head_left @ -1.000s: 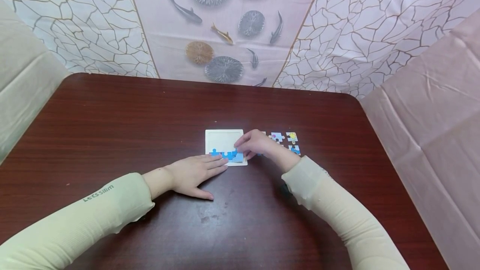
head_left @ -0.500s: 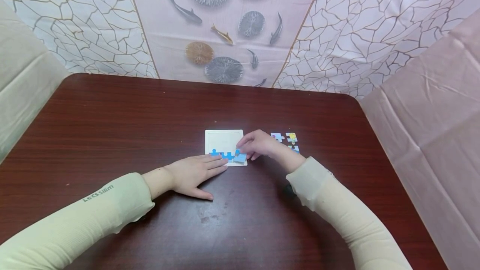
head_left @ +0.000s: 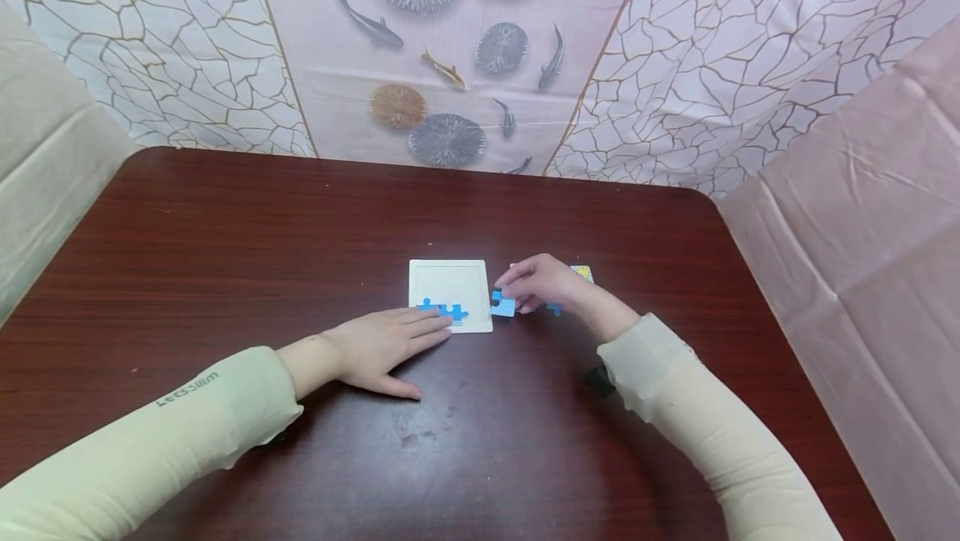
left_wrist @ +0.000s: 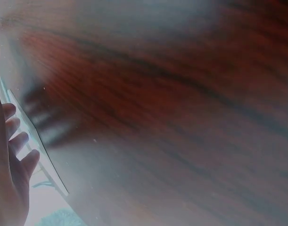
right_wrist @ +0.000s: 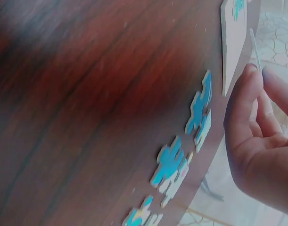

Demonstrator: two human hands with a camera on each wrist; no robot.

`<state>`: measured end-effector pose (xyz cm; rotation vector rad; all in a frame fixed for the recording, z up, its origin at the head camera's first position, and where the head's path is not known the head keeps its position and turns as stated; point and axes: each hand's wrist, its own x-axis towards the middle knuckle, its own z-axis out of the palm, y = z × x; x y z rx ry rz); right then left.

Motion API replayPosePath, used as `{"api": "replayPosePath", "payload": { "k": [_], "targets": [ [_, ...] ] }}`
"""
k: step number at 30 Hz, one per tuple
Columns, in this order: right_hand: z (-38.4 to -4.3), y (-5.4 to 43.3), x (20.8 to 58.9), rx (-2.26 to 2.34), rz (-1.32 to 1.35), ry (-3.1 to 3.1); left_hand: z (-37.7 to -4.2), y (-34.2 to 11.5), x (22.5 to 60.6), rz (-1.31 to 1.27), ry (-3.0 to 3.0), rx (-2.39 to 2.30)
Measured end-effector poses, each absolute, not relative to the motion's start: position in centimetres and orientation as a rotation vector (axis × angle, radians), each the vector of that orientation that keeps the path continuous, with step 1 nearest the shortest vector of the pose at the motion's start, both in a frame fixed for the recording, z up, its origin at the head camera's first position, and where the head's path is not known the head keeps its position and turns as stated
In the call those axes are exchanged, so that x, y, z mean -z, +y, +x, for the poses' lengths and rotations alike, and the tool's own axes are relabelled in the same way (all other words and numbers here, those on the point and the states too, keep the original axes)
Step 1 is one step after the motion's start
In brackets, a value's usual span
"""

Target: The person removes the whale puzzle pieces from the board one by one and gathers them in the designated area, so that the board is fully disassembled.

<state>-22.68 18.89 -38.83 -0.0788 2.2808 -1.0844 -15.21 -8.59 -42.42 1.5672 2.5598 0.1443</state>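
A white puzzle tray (head_left: 453, 274) lies flat on the table, with joined blue puzzle pieces (head_left: 454, 313) along its near edge. My left hand (head_left: 384, 349) rests with straight fingers over the tray's near left corner, covering part of those pieces. Just right of the tray, my right hand (head_left: 546, 281) pinches a blue puzzle piece (head_left: 502, 304) between thumb and finger. The right wrist view shows this piece (right_wrist: 255, 49) edge-on, raised off the table. Beneath and beyond the right hand lie loose puzzle pieces (right_wrist: 168, 162), partly hidden by it in the head view.
The dark red wooden table (head_left: 262, 224) spreads all round the tray. A piece with a yellow sun (head_left: 582, 273) lies right of the right hand. Patterned cloth (head_left: 450, 49) hangs behind the table, and plain cloth (head_left: 862, 216) at its right.
My right hand has lifted the blue puzzle piece from the tray's near right corner and moved right with it, past the tray's edge. My left hand has stayed nearly still.
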Motion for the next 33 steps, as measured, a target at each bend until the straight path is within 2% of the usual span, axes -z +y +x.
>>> {"api": "replayPosePath", "payload": {
  "k": [33],
  "targets": [
    [-21.9,28.4,38.2,1.111,-0.007,2.239,-14.9,-9.6,42.4,1.526,2.599,-0.106]
  ]
}}
